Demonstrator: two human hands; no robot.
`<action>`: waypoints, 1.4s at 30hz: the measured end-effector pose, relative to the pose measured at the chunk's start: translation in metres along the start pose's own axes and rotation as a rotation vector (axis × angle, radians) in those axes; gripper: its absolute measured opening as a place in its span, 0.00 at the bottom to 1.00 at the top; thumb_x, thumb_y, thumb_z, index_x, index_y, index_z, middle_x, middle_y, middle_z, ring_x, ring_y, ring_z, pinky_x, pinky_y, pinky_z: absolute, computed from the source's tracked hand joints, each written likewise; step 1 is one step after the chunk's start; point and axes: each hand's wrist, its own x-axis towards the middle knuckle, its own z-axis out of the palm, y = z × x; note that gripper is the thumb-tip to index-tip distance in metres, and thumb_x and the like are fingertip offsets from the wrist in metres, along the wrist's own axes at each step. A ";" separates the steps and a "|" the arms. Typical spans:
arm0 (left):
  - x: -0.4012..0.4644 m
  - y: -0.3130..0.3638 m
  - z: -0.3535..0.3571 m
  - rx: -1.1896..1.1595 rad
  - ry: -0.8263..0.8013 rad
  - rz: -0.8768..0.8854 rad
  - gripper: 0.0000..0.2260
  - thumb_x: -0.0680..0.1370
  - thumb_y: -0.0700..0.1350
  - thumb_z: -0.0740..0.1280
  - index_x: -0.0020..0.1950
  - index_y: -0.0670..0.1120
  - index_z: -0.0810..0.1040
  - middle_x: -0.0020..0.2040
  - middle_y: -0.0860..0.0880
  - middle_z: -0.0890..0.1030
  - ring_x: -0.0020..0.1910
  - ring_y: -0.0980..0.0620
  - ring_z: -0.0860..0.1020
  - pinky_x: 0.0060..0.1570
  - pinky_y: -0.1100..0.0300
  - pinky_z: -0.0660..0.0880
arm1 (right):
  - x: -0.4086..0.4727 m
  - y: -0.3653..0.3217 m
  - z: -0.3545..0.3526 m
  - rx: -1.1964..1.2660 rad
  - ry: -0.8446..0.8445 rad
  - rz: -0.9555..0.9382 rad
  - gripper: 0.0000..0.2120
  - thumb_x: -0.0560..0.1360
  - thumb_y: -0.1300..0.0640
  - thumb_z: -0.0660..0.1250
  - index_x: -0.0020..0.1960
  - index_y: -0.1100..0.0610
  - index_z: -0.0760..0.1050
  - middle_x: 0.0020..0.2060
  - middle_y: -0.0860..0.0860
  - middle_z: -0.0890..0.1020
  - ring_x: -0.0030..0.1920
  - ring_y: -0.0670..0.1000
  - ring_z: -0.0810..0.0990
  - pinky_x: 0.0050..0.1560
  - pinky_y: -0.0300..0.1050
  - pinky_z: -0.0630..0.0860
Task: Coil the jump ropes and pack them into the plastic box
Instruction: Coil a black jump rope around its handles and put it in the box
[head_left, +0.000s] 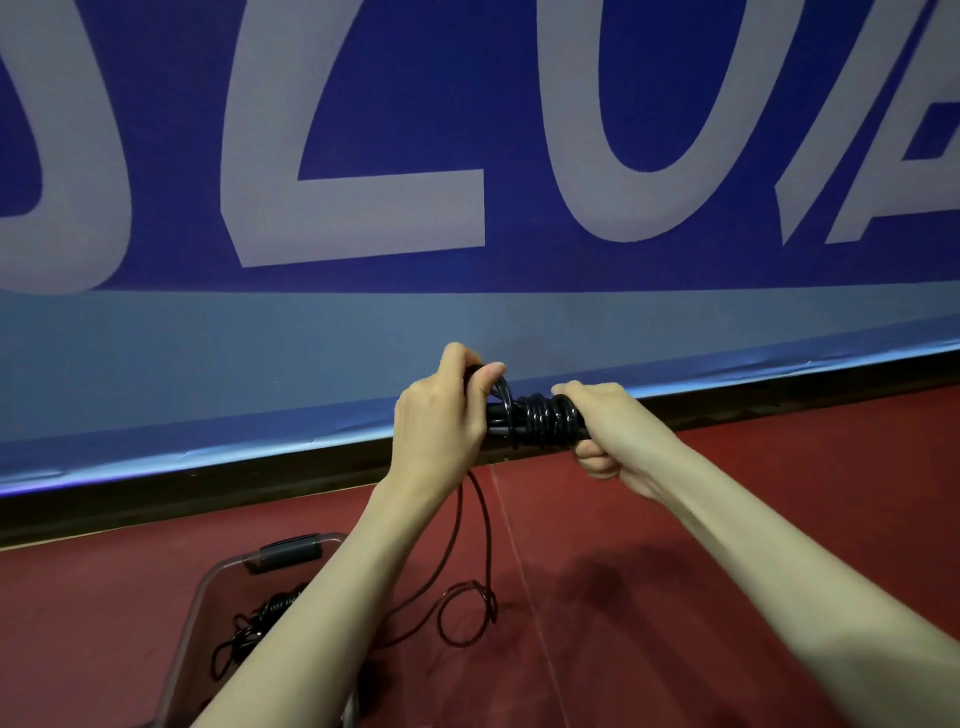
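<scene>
Both hands grip the black jump rope (535, 421) at chest height, left hand (441, 415) closed on the handles, right hand (597, 431) on the wound turns to keep them tight, its slack trailing beside the plastic box (208, 597) on the floor.

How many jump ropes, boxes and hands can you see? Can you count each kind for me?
Jump ropes: 2, the jump rope being coiled held in both hands, and the coiled jump rope in the box.
Plastic boxes: 1, the plastic box on the red floor.
Hands: 2, the left hand and the right hand.
Total: 5
</scene>
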 end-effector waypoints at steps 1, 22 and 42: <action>0.000 0.000 0.000 -0.055 -0.033 -0.053 0.11 0.81 0.49 0.62 0.43 0.42 0.72 0.24 0.55 0.70 0.22 0.53 0.64 0.30 0.59 0.60 | 0.001 0.001 0.001 -0.028 0.049 -0.071 0.15 0.80 0.53 0.59 0.38 0.52 0.57 0.31 0.52 0.53 0.21 0.47 0.54 0.25 0.35 0.51; 0.012 -0.009 -0.027 -0.505 -0.521 -0.487 0.17 0.81 0.47 0.63 0.32 0.50 0.71 0.28 0.53 0.62 0.26 0.55 0.58 0.28 0.63 0.58 | -0.008 -0.003 0.003 -0.343 -0.075 -0.450 0.21 0.83 0.58 0.56 0.33 0.55 0.55 0.26 0.49 0.56 0.27 0.48 0.55 0.26 0.38 0.57; -0.012 0.061 0.009 -0.031 -0.742 -0.216 0.14 0.83 0.52 0.56 0.43 0.46 0.71 0.33 0.52 0.70 0.34 0.49 0.70 0.37 0.56 0.63 | 0.001 -0.015 -0.037 -0.487 0.553 -0.690 0.21 0.81 0.56 0.53 0.30 0.53 0.52 0.23 0.47 0.55 0.25 0.51 0.56 0.31 0.44 0.57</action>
